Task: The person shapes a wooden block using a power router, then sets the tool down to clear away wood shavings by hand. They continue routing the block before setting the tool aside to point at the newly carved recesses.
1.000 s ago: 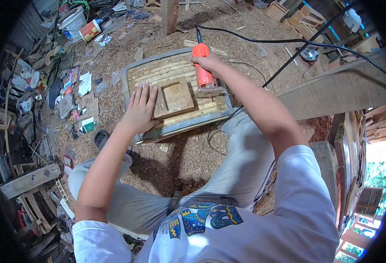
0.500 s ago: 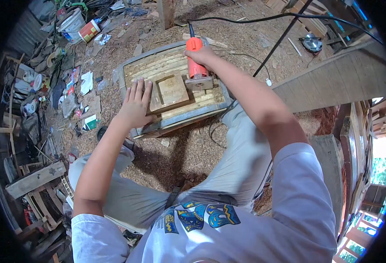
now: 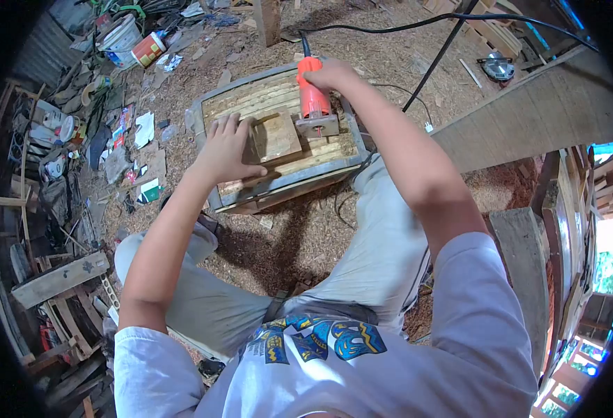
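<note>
A low slatted wooden bench (image 3: 264, 191) stands on the sawdust floor in front of me. A square wooden block (image 3: 276, 136) lies on top of it. My left hand (image 3: 224, 150) presses flat on the block's left part, fingers spread. My right hand (image 3: 331, 73) grips the top of an orange electric trimmer (image 3: 312, 101), which stands upright with its base against the block's right edge. The trimmer's black cord (image 3: 404, 24) runs off toward the far right.
Sawdust covers the floor. Buckets (image 3: 122, 35), cans and scrap litter the left side. A thick timber beam (image 3: 529, 115) runs along the right. A circular saw (image 3: 496, 67) lies at the far right. My legs are spread either side of the bench.
The trimmer has moved left from the bench's right part up to the block's right edge. My left hand has slid a little further onto the block.
</note>
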A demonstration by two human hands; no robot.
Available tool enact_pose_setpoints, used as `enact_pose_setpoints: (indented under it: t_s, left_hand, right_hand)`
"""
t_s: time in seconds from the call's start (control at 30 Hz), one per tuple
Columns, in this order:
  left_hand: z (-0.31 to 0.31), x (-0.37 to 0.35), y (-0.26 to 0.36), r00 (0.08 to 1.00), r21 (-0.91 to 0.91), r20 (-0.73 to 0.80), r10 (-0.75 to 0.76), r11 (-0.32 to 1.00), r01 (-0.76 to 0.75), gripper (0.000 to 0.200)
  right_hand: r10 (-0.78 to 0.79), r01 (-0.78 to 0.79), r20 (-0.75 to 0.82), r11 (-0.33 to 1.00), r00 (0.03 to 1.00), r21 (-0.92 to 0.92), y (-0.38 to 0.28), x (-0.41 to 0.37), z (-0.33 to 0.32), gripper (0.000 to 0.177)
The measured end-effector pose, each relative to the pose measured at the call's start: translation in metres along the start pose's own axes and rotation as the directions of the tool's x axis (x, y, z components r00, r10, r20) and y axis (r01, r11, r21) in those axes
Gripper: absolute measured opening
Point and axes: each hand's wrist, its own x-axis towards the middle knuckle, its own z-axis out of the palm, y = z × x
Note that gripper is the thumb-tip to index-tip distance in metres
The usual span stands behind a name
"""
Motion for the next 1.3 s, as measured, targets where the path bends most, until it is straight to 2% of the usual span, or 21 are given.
enact_pose_setpoints:
  t_s: [0.03,0.07,0.13,0.17,0.23,0.27,0.37,0.5,0.57,0.63,0.87,0.93,1.23,1.3]
  left_hand:
    - [0.001,0.002,0.001,0.999,-0.060,-0.029,0.019,0.998,-0.021,0.121]
    - [0.005,0.003,0.003,0.996,-0.059,-0.079,0.033,0.998,-0.038,0.119]
    - [0.012,0.006,0.009,0.992,-0.048,-0.126,0.016,0.999,-0.023,0.119]
    - [0.015,0.006,0.013,0.985,-0.040,-0.170,0.008,0.999,-0.015,0.119]
    - [0.017,0.007,0.020,0.981,-0.065,-0.195,-0.015,0.998,0.002,0.120]
    - [0.017,0.008,0.025,0.983,-0.044,-0.182,-0.011,0.999,0.003,0.119]
    - [0.023,0.007,0.033,0.985,-0.040,-0.172,-0.002,0.999,-0.005,0.121]
    - [0.035,0.010,0.037,0.970,0.036,-0.244,0.018,0.999,-0.009,0.123]
    - [0.039,0.010,0.040,0.968,0.046,-0.250,0.019,0.999,-0.008,0.124]
    - [0.043,0.010,0.044,0.952,0.018,-0.307,0.019,1.000,-0.014,0.120]
    - [0.027,0.012,0.037,0.967,-0.024,-0.248,0.052,0.998,-0.059,0.104]
    - [0.023,0.017,0.030,0.969,-0.073,-0.248,0.004,0.997,-0.023,0.101]
    - [0.044,0.027,0.040,0.944,-0.004,-0.327,0.035,0.999,-0.039,0.110]
    - [0.042,0.027,0.043,0.957,0.022,-0.288,0.017,1.000,-0.011,0.110]
  right_hand:
    - [-0.065,0.059,-0.048,0.991,0.997,-0.119,-0.009,-0.013,-0.014,0.083]
    - [-0.073,0.066,-0.048,0.990,0.996,-0.121,-0.016,-0.020,-0.023,0.083]
    - [-0.107,0.114,-0.144,0.993,0.984,0.037,-0.031,-0.033,-0.036,0.080]
    - [-0.117,0.124,-0.142,0.992,0.983,0.036,-0.036,-0.044,-0.039,0.080]
    - [-0.210,0.338,-0.387,0.892,0.898,0.301,-0.042,-0.079,-0.043,0.078]
    - [-0.210,0.365,-0.411,0.864,0.887,0.347,-0.044,-0.095,-0.045,0.077]
    - [-0.193,0.351,-0.386,0.849,0.902,0.396,-0.038,-0.133,-0.041,0.075]
    - [-0.184,0.327,-0.362,0.862,0.914,0.388,-0.025,-0.137,-0.033,0.073]
    - [-0.165,0.277,-0.364,0.918,0.917,0.284,-0.024,-0.141,-0.033,0.069]
    - [-0.169,0.278,-0.365,0.922,0.916,0.270,-0.024,-0.143,-0.033,0.068]
    - [-0.180,0.291,-0.348,0.909,0.920,0.299,-0.023,-0.142,-0.037,0.064]
    - [-0.187,0.304,-0.362,0.904,0.913,0.301,-0.023,-0.143,-0.038,0.065]
    - [-0.208,0.318,-0.370,0.910,0.905,0.267,-0.029,-0.137,-0.032,0.062]
    - [-0.217,0.324,-0.362,0.908,0.906,0.266,-0.031,-0.137,-0.028,0.062]
